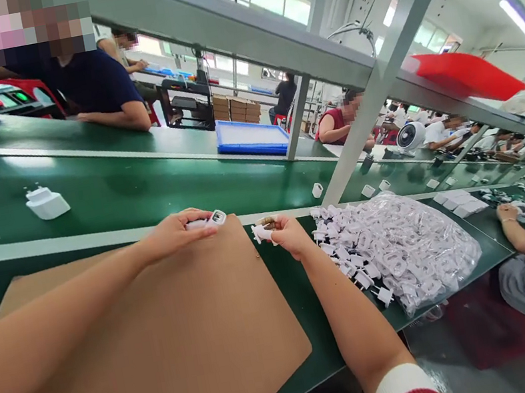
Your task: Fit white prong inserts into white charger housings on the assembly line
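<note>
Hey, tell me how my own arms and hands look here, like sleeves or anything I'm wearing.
Your left forearm shows no sleeve, and your left hand no glove. Your right forearm is bare up to a white cuff with dark red below it. One finger of your right hand may wear a small cover; I can't tell.
</note>
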`<state>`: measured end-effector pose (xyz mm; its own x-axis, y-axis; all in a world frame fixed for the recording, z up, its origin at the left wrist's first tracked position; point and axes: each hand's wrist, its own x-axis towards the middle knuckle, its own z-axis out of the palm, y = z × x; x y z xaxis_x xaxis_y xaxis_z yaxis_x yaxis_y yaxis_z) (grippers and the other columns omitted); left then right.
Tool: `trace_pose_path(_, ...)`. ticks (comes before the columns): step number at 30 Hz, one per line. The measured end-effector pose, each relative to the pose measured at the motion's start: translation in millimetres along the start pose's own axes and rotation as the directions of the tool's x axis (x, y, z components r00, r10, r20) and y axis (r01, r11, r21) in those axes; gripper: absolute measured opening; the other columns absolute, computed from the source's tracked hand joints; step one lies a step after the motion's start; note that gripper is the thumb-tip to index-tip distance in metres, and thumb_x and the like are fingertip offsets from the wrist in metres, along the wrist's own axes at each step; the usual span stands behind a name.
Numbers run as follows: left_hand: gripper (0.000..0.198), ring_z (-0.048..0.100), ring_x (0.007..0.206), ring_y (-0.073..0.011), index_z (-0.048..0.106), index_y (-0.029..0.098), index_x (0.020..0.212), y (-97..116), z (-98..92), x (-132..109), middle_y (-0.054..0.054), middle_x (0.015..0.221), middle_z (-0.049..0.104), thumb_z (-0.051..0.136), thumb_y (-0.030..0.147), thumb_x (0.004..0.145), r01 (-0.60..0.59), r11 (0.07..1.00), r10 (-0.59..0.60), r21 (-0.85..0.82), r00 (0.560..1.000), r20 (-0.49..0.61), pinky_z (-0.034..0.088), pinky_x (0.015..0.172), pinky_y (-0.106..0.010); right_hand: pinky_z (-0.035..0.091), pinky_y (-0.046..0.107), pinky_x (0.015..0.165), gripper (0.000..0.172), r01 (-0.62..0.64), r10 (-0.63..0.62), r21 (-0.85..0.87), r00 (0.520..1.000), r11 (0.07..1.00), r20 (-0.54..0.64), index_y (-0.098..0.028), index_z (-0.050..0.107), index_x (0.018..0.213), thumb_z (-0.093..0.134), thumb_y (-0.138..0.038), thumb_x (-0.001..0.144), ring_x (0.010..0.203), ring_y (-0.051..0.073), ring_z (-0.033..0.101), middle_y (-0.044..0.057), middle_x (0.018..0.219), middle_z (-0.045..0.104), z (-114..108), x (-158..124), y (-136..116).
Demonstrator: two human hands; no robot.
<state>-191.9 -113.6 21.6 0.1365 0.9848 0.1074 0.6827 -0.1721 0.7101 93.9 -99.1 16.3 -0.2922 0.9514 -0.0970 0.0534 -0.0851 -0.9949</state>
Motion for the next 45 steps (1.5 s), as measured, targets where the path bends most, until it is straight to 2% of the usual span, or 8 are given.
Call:
trace_pose_path(4,0.074,0.062,0.125,-0.0315,0.073,0.026,0.129,1,26.7,-40,-0.008,0.14,0.065,0.069,0.077,0.075,-0.031,0.996,0.044,-0.089,0.987,0.151,0.049,0.103,-0.032,0.042,0.02,0.056,0.038,0.0,0.003,-0.022,0.989,1.0,0.147,-0.021,0.074,0.093,0.091,-0.03,0.06,0.07,0.013,0.066,0.002,0.087,0.078,15,-9,0)
trace_pose_path(11,0.043,0.047,0.14,-0.0376,0.077,0.031,0.106,2,26.7,-54,-0.008,0.13,0.072,0.069,0.058,0.074,-0.24,0.944,0.252,0.225,0.967,-0.026,0.023,0.123,-0.049,0.043,0.02,0.059,0.046,-0.026,0.031,-0.024,0.977,0.999,0.21,-0.021,0.074,0.092,0.095,-0.038,0.055,0.073,0.012,0.064,0.003,0.09,0.077,30,-21,-4)
trace_pose_path(20,0.055,0.06,0.069,-0.023,0.063,0.024,0.105,38,63.3,-86,-0.002,0.078,0.067,0.071,0.067,0.072,0.03,0.988,-0.044,-0.15,0.995,-0.093,0.045,0.062,-0.035,0.044,0.023,0.061,0.037,0.027,-0.017,-0.054,0.983,0.998,0.183,-0.02,0.074,0.089,0.09,-0.04,0.062,0.076,0.014,0.064,0.003,0.089,0.077,34,-29,-12)
trace_pose_path(24,0.063,0.059,0.065,-0.021,0.057,0.023,0.091,34,72.0,-86,-0.001,0.074,0.064,0.081,0.073,0.061,0.134,0.966,-0.133,-0.223,0.991,0.019,0.043,0.059,-0.033,0.052,0.028,0.069,0.041,0.027,-0.01,-0.091,0.983,0.995,0.183,-0.021,0.076,0.093,0.092,-0.04,0.061,0.078,0.016,0.067,0.003,0.087,0.076,33,-32,-13)
trace_pose_path(27,0.081,0.06,0.067,-0.019,0.06,0.022,0.115,24,71.4,-84,-0.002,0.09,0.068,0.085,0.072,0.057,0.12,0.95,-0.104,-0.289,0.992,0.069,0.046,0.061,-0.032,0.058,0.035,0.085,0.039,0.093,-0.058,-0.145,0.971,0.985,0.231,-0.022,0.077,0.095,0.09,-0.035,0.061,0.089,0.02,0.071,0.004,0.098,0.076,33,-36,-14)
trace_pose_path(33,0.048,0.056,0.069,-0.019,0.072,0.02,0.097,12,68.5,-84,-0.002,0.076,0.061,0.068,0.065,0.079,-0.024,0.952,0.068,-0.306,0.989,0.132,0.042,0.062,-0.03,0.049,0.028,0.067,0.018,0.38,-0.305,-0.612,0.925,0.694,0.228,-0.023,0.08,0.1,0.071,-0.025,0.085,0.076,0.015,0.059,0.002,0.086,0.065,42,-55,-18)
trace_pose_path(39,0.041,0.055,0.07,-0.0185,0.066,0.019,0.076,16,68.1,-83,-0.003,0.076,0.06,0.067,0.06,0.078,-0.061,0.945,0.087,-0.321,0.994,0.069,0.041,0.064,-0.031,0.049,0.029,0.069,0.021,0.483,-0.371,-0.729,0.869,0.485,0.328,-0.02,0.077,0.1,0.065,-0.015,0.084,0.085,0.018,0.059,0.004,0.091,0.063,54,-58,-11)
trace_pose_path(45,0.039,0.057,0.072,-0.0189,0.069,0.018,0.077,18,67.4,-82,-0.004,0.08,0.062,0.066,0.057,0.074,-0.032,0.953,0.057,-0.3,0.995,0.077,0.044,0.065,-0.032,0.052,0.027,0.066,0.026,0.417,-0.408,-0.588,0.899,0.693,0.157,-0.023,0.074,0.114,0.071,-0.028,0.089,0.077,0.013,0.06,0.004,0.103,0.065,55,-55,-12)
